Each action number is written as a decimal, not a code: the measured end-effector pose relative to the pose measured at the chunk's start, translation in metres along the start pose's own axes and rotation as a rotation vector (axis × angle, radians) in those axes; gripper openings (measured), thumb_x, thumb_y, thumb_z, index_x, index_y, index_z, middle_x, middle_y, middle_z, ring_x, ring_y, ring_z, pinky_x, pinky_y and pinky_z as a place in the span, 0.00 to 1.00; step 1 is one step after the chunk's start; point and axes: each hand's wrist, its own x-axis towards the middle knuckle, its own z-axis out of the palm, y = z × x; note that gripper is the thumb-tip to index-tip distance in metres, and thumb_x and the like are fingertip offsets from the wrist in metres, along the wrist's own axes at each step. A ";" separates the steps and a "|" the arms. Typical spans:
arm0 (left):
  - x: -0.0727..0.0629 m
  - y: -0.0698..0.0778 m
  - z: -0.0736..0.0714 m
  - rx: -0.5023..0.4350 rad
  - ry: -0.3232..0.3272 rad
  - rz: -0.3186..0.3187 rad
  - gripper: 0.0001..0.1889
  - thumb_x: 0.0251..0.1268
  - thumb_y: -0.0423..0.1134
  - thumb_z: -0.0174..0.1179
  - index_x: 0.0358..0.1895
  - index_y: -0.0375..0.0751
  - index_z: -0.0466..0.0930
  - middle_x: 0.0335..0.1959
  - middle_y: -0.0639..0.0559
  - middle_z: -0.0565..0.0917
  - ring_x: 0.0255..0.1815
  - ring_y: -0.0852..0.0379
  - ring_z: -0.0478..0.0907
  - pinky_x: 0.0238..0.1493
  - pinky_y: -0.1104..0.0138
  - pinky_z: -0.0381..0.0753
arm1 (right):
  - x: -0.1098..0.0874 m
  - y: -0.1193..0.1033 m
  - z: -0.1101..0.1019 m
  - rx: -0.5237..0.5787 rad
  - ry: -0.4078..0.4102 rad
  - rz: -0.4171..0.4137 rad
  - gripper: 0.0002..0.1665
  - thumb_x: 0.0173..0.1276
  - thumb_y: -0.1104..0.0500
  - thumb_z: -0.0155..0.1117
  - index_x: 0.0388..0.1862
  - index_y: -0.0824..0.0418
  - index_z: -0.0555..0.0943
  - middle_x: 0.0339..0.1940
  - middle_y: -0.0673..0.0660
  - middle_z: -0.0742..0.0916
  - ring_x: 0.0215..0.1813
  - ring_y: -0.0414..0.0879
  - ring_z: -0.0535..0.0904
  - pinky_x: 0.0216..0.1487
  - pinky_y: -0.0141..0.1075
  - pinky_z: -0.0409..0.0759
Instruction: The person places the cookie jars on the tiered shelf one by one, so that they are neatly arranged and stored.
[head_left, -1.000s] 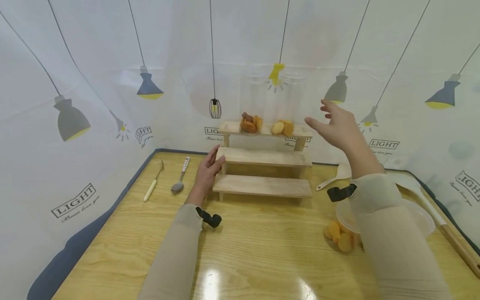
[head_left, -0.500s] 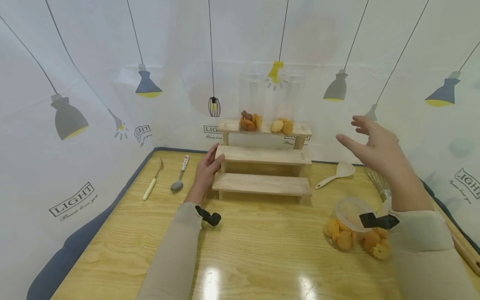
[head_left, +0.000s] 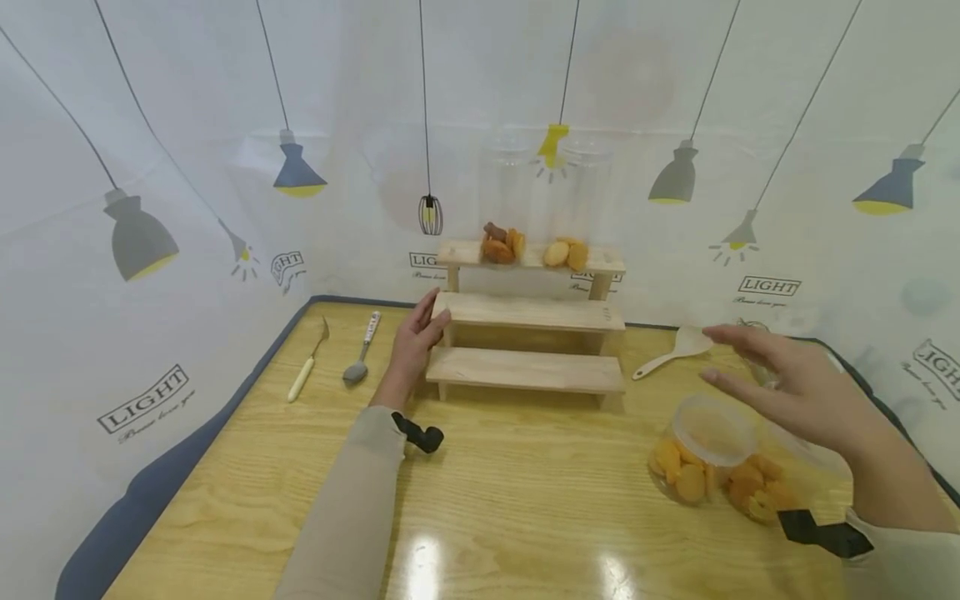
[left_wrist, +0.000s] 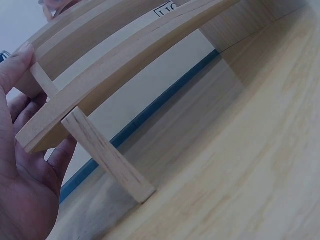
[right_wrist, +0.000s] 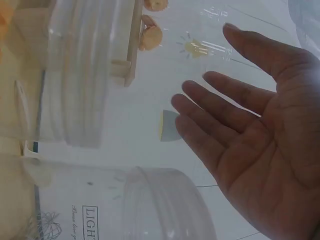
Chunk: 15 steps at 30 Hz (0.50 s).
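A three-step wooden display shelf stands on the table, and my left hand grips the left end of its middle step. In the left wrist view the thumb lies at the shelf's edge, with fingers behind it. My right hand hovers over two clear plastic jars at the right, fingers extended, holding nothing. The nearer-left jar and the jar beside it contain orange-brown biscuits. On the top step stand two more tall clear jars, one with brown biscuits, one with paler biscuits.
A fork and a spoon lie on the table left of the shelf. Right of it lie a pale rice paddle and a wire whisk, partly hidden in the head view. A lamp-printed sheet hangs behind the table.
My right hand has moved from near the top step rightward, then down over the jars at the right. The left hand and the shelf have stayed in place.
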 end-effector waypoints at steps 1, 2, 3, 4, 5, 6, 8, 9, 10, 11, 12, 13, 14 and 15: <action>0.000 0.000 0.000 0.002 -0.001 0.000 0.36 0.73 0.53 0.61 0.80 0.54 0.58 0.79 0.57 0.59 0.73 0.57 0.66 0.61 0.63 0.75 | -0.004 -0.001 0.004 0.010 -0.027 -0.030 0.32 0.72 0.50 0.68 0.73 0.43 0.71 0.72 0.55 0.75 0.67 0.65 0.73 0.59 0.56 0.76; 0.000 0.001 0.000 -0.001 -0.001 -0.002 0.37 0.72 0.54 0.61 0.80 0.55 0.59 0.80 0.57 0.59 0.73 0.57 0.66 0.62 0.63 0.74 | -0.008 -0.003 0.008 0.022 -0.056 -0.053 0.33 0.72 0.51 0.68 0.74 0.42 0.70 0.73 0.54 0.75 0.67 0.65 0.73 0.59 0.55 0.77; 0.000 0.001 0.000 -0.003 0.001 -0.003 0.37 0.72 0.54 0.61 0.80 0.56 0.59 0.80 0.57 0.59 0.74 0.57 0.66 0.64 0.62 0.74 | -0.011 -0.004 0.012 0.028 -0.081 -0.068 0.33 0.72 0.51 0.68 0.74 0.41 0.70 0.73 0.54 0.74 0.67 0.64 0.74 0.57 0.53 0.78; 0.000 0.002 0.000 -0.006 0.004 -0.006 0.36 0.72 0.55 0.62 0.79 0.57 0.59 0.80 0.58 0.59 0.74 0.57 0.65 0.65 0.61 0.73 | -0.013 -0.006 0.017 0.042 -0.109 -0.070 0.34 0.73 0.51 0.67 0.75 0.40 0.68 0.73 0.55 0.74 0.63 0.61 0.78 0.55 0.56 0.78; 0.000 0.002 0.000 -0.007 0.006 -0.007 0.36 0.72 0.55 0.62 0.79 0.57 0.60 0.80 0.58 0.59 0.74 0.57 0.66 0.66 0.60 0.72 | -0.015 -0.007 0.021 0.052 -0.131 -0.072 0.34 0.74 0.51 0.66 0.76 0.40 0.67 0.74 0.56 0.73 0.56 0.59 0.82 0.51 0.56 0.80; 0.000 0.002 0.000 -0.010 0.006 -0.007 0.36 0.72 0.54 0.61 0.79 0.56 0.59 0.79 0.57 0.59 0.74 0.57 0.66 0.66 0.59 0.72 | -0.017 -0.007 0.026 0.055 -0.149 -0.069 0.34 0.74 0.50 0.65 0.76 0.41 0.66 0.74 0.57 0.73 0.50 0.56 0.84 0.48 0.52 0.80; 0.000 0.002 0.000 -0.017 0.006 -0.013 0.35 0.73 0.52 0.61 0.79 0.56 0.59 0.79 0.57 0.60 0.73 0.56 0.66 0.66 0.57 0.72 | -0.019 -0.008 0.035 0.047 -0.154 -0.072 0.34 0.75 0.49 0.64 0.77 0.45 0.66 0.73 0.59 0.73 0.47 0.52 0.83 0.46 0.49 0.80; 0.000 0.002 0.000 -0.020 0.002 -0.014 0.35 0.74 0.51 0.60 0.80 0.55 0.59 0.79 0.57 0.60 0.74 0.55 0.66 0.67 0.57 0.71 | -0.021 -0.008 0.039 0.031 -0.137 -0.078 0.34 0.75 0.49 0.64 0.76 0.47 0.67 0.71 0.59 0.75 0.41 0.48 0.83 0.43 0.47 0.79; 0.000 0.002 0.000 -0.025 -0.005 -0.015 0.35 0.75 0.50 0.60 0.80 0.55 0.58 0.79 0.56 0.59 0.74 0.55 0.66 0.68 0.56 0.70 | -0.022 -0.008 0.043 0.022 -0.120 -0.076 0.34 0.75 0.48 0.64 0.76 0.49 0.67 0.71 0.59 0.75 0.39 0.47 0.82 0.43 0.47 0.79; 0.000 0.002 0.000 -0.029 -0.010 -0.018 0.34 0.75 0.49 0.59 0.80 0.54 0.58 0.79 0.55 0.59 0.74 0.54 0.65 0.68 0.55 0.70 | -0.023 -0.009 0.048 0.016 -0.093 -0.073 0.34 0.74 0.48 0.64 0.75 0.51 0.68 0.70 0.59 0.76 0.45 0.49 0.82 0.44 0.49 0.80; -0.001 0.003 0.001 -0.037 -0.016 -0.021 0.34 0.76 0.48 0.59 0.80 0.54 0.57 0.80 0.55 0.58 0.75 0.54 0.64 0.70 0.54 0.69 | -0.024 -0.009 0.052 0.010 -0.069 -0.072 0.34 0.74 0.47 0.65 0.74 0.53 0.69 0.69 0.59 0.77 0.52 0.52 0.80 0.47 0.52 0.79; -0.001 0.005 0.001 -0.044 -0.019 -0.023 0.34 0.76 0.47 0.58 0.80 0.53 0.57 0.80 0.55 0.58 0.75 0.53 0.64 0.71 0.54 0.67 | -0.024 -0.009 0.056 0.001 -0.045 -0.081 0.34 0.74 0.48 0.65 0.74 0.56 0.69 0.68 0.60 0.78 0.57 0.56 0.79 0.49 0.57 0.78; -0.003 0.008 0.001 -0.049 -0.023 -0.028 0.33 0.77 0.45 0.58 0.80 0.52 0.56 0.80 0.54 0.57 0.76 0.52 0.63 0.71 0.53 0.67 | -0.025 -0.009 0.060 -0.007 -0.021 -0.083 0.34 0.73 0.48 0.66 0.73 0.58 0.70 0.68 0.60 0.78 0.59 0.58 0.78 0.51 0.59 0.78; -0.005 0.013 0.001 -0.049 -0.027 -0.031 0.33 0.77 0.44 0.57 0.80 0.51 0.56 0.80 0.53 0.56 0.76 0.51 0.62 0.71 0.52 0.66 | -0.025 -0.008 0.064 -0.016 -0.004 -0.086 0.35 0.73 0.47 0.66 0.73 0.59 0.70 0.67 0.61 0.78 0.60 0.60 0.78 0.52 0.60 0.77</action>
